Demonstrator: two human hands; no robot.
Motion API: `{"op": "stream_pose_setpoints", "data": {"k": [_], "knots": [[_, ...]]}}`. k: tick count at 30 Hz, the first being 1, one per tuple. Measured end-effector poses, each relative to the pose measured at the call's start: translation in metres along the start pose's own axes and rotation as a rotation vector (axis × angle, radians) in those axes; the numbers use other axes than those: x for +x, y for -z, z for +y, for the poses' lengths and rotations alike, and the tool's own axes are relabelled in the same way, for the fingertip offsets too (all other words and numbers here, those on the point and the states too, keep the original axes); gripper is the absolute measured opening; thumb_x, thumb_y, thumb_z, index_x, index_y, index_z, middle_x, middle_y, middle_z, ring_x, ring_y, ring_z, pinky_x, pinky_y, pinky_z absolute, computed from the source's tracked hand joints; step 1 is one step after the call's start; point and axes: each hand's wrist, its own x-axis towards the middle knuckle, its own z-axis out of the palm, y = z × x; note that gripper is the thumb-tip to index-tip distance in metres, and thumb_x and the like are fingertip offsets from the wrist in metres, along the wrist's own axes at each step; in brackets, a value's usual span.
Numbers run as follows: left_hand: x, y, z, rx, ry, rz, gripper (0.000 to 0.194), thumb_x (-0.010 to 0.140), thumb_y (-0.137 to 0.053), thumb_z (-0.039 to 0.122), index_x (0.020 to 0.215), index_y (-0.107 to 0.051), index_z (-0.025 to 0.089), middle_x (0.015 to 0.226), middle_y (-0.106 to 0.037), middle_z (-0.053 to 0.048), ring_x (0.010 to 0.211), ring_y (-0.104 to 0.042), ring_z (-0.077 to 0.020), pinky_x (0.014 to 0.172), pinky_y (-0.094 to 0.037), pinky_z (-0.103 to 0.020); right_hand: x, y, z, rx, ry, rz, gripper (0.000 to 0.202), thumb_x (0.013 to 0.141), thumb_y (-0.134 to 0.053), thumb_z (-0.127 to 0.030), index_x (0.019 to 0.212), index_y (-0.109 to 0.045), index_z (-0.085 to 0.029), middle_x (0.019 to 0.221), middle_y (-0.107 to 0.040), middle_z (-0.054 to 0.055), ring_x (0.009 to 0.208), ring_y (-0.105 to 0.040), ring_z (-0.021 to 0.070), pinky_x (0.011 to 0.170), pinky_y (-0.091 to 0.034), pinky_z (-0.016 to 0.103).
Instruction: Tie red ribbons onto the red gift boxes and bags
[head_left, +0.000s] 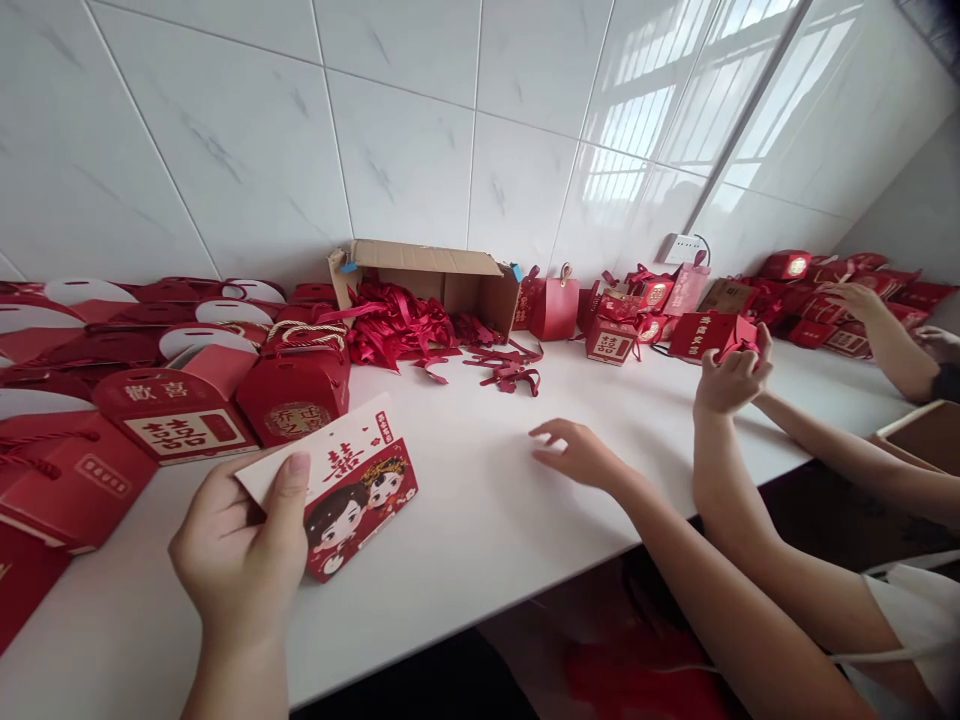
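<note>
My left hand (244, 540) grips a folded white and red box (360, 490) with two cartoon figures and red characters on it; the thumb lies on its white part. Above the white table, my right hand (574, 450) has its fingers apart and holds nothing. It is to the right of the box, with a gap between them. Behind it lie loose red straps (514, 375). A cardboard box (427, 258) on its side, full of red ribbons (401, 320), stands against the wall.
Red gift boxes (176, 420) crowd the left side of the table (465, 520). More red boxes (611, 340) stand at the back right. A person's hands (731, 370) hold a red box on the right; another person's hand (862, 300) reaches over a far pile.
</note>
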Motion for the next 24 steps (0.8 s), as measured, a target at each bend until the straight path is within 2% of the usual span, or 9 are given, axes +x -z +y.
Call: {"op": "stream_pose_setpoints", "data": {"k": [2,5,9,12,17,22,24], "knots": [[0.001,-0.001,0.001,0.015,0.027,0.063,0.027,0.081,-0.065,0.037,0.094,-0.066,0.013,0.086,-0.072,0.005,0.096,-0.068,-0.0224,0.074,-0.049,-0.041,0.039,-0.004,0.001,-0.022,-0.024,0.051,0.028,0.082,-0.064,-0.02,0.109,-0.065,-0.02,0.112,-0.066,0.01,0.089,-0.066,0.0191,0.078,-0.054,0.032],[0.003,-0.002,0.005,0.001,0.085,0.116,0.028,0.07,-0.074,0.037,0.088,-0.07,0.016,0.078,-0.073,0.0,0.077,-0.068,-0.018,0.072,-0.053,-0.031,0.09,-0.015,0.002,-0.041,-0.055,0.12,0.033,0.081,-0.067,-0.019,0.113,-0.061,-0.018,0.113,-0.065,0.009,0.088,-0.065,0.0174,0.082,-0.053,0.034],[0.002,-0.001,0.007,-0.004,0.129,0.111,0.027,0.069,-0.073,0.038,0.087,-0.071,0.018,0.078,-0.073,-0.002,0.072,-0.065,-0.0163,0.067,-0.051,-0.025,0.128,-0.03,0.004,-0.055,-0.098,0.191,0.033,0.088,-0.062,-0.031,0.118,-0.057,-0.015,0.118,-0.06,0.009,0.101,-0.061,0.0207,0.087,-0.052,0.041],[0.001,0.001,0.004,-0.001,0.132,0.099,0.026,0.068,-0.074,0.036,0.087,-0.071,0.018,0.079,-0.073,-0.002,0.073,-0.065,-0.0164,0.068,-0.05,-0.024,0.135,-0.034,0.007,-0.043,-0.117,0.205,0.028,0.091,-0.059,-0.033,0.112,-0.06,-0.016,0.116,-0.061,0.008,0.103,-0.061,0.0206,0.089,-0.051,0.042],[0.0,0.003,0.003,0.03,0.125,0.1,0.024,0.069,-0.073,0.037,0.085,-0.071,0.019,0.077,-0.073,-0.001,0.073,-0.065,-0.0158,0.068,-0.049,-0.023,0.129,-0.033,0.009,0.074,-0.115,0.203,0.027,0.09,-0.06,-0.03,0.113,-0.06,-0.016,0.113,-0.063,0.007,0.105,-0.06,0.0213,0.092,-0.049,0.045],[0.0,0.002,0.008,0.028,0.126,0.103,0.023,0.07,-0.073,0.036,0.083,-0.07,0.018,0.076,-0.073,-0.001,0.072,-0.065,-0.0146,0.067,-0.05,-0.021,0.131,-0.039,0.004,0.35,-0.163,0.22,0.027,0.093,-0.056,-0.032,0.115,-0.06,-0.017,0.118,-0.061,0.008,0.105,-0.06,0.0207,0.092,-0.05,0.044],[0.0,0.002,0.009,0.029,0.126,0.104,0.023,0.07,-0.073,0.037,0.084,-0.071,0.018,0.076,-0.073,0.0,0.072,-0.065,-0.0146,0.067,-0.05,-0.021,0.127,-0.033,0.006,0.503,-0.199,0.219,0.03,0.093,-0.056,-0.034,0.118,-0.057,-0.017,0.12,-0.06,0.008,0.102,-0.061,0.0203,0.088,-0.052,0.042]]}}
